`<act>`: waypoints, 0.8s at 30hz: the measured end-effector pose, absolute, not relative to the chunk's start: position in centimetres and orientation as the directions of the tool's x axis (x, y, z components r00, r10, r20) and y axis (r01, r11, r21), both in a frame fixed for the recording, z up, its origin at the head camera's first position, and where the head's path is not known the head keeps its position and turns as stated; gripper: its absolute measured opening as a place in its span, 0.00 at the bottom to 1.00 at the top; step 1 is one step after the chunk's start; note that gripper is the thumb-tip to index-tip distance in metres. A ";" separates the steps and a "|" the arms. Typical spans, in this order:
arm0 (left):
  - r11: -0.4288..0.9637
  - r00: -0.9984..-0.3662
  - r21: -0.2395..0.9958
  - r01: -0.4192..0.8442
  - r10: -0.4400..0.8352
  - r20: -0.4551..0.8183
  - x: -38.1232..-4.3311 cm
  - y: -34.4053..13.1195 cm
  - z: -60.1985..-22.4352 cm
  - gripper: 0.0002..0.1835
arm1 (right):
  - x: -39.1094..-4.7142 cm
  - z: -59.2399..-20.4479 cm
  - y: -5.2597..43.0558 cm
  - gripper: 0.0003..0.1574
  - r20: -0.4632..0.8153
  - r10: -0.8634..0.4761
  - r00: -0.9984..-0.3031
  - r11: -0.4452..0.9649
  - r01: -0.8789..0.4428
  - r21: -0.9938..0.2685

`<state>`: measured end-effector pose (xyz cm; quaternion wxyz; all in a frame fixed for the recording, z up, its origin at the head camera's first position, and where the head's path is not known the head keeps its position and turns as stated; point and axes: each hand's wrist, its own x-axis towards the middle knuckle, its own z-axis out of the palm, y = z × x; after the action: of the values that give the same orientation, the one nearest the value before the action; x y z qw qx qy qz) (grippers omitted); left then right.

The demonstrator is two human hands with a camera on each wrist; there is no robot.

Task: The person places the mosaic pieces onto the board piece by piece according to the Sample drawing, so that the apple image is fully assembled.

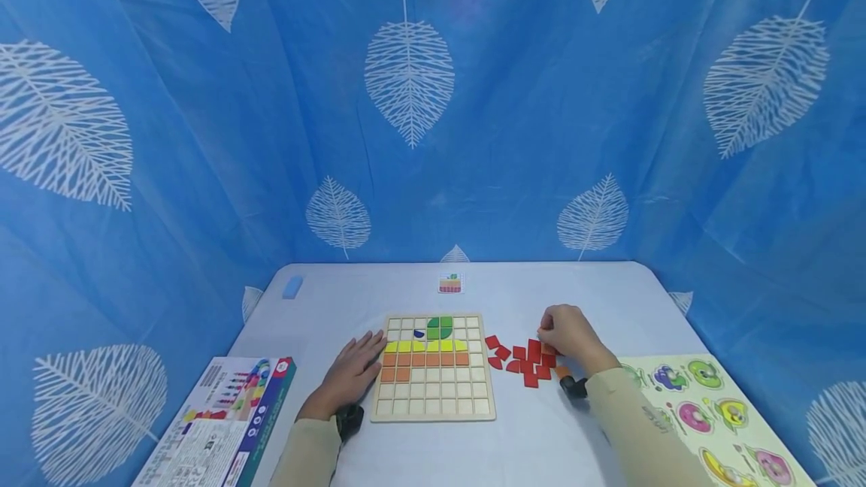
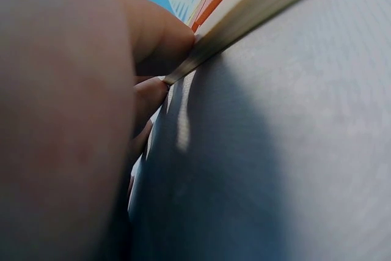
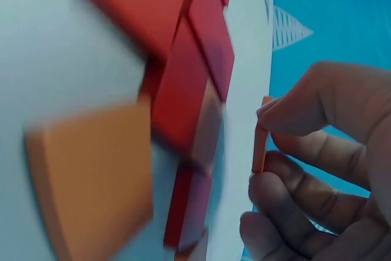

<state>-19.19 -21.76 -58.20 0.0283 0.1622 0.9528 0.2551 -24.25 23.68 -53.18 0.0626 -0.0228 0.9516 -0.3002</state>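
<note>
My left hand (image 1: 352,374) lies along the left edge of a square wooden grid board (image 1: 433,406), its fingertips touching the frame. Set in the board are a row of yellow pieces (image 1: 436,346), orange tiles (image 1: 419,359) below them, green pieces (image 1: 440,328) above and a small dark blue piece (image 1: 419,334). Over the table to the right, my right hand (image 1: 568,334) pinches a thin orange tile (image 3: 261,145) between thumb and fingers. Beneath and beside that hand lies a pile of red tiles (image 1: 534,352), with a loose orange tile (image 3: 98,175) close by.
Behind the board lies a small picture card (image 1: 450,283). A light blue block (image 1: 293,287) sits at the back left. A printed box (image 1: 223,412) occupies the left front, and a fruit picture board (image 1: 717,404) the right front. Blue curtains (image 1: 467,134) surround the table.
</note>
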 end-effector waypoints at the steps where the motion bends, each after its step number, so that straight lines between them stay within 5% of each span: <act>1: 0.817 -0.946 0.497 0.293 0.323 0.027 -19.2 -21.8 -58.2 0.28 | -24.2 -53.3 23.4 0.08 -0.092 -0.089 -0.992 0.816 -0.019 -0.578; 16: 0.816 -0.949 0.505 0.281 0.314 0.022 -19.1 -21.8 -58.5 0.28 | -23.5 -53.4 18.2 0.11 0.054 -0.196 -0.979 0.785 -0.190 -0.590; 24: 0.821 -0.947 0.491 0.290 0.321 0.023 -19.2 -21.8 -58.3 0.29 | -23.0 -52.9 14.9 0.11 0.023 -0.237 -0.971 0.766 -0.202 -0.611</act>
<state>-19.19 -21.83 -58.27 0.0302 0.1602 0.9537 0.2526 -22.96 14.95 -52.86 0.0277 -0.1168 0.9392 -0.3218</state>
